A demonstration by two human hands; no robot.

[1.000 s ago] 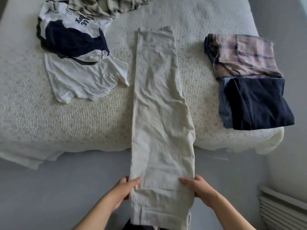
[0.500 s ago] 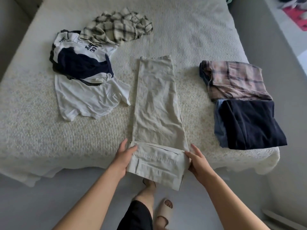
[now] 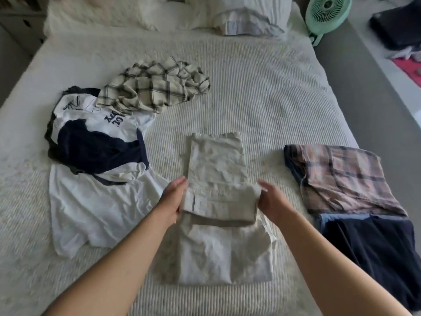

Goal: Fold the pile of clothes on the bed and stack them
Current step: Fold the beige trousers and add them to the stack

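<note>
Beige trousers (image 3: 217, 160) lie lengthwise in the middle of the bed (image 3: 273, 99), their waist end turned over onto the legs. My left hand (image 3: 174, 199) grips the left edge of that folded part and my right hand (image 3: 270, 199) grips the right edge. To the left lie a white T-shirt (image 3: 91, 213), a navy and white shirt (image 3: 98, 144) and a crumpled cream checked shirt (image 3: 155, 87). On the right sit a folded pink plaid garment (image 3: 341, 176) and a folded navy garment (image 3: 373, 252).
Pillows (image 3: 241, 17) line the head of the bed. A mint green fan (image 3: 328, 12) stands by the bed's far right corner. Grey floor runs along the right side, with dark things at the far right.
Both hands carried the trousers' waist end up from over the bed's edge and folded it forward onto the legs. The camera has moved in over the bed.
</note>
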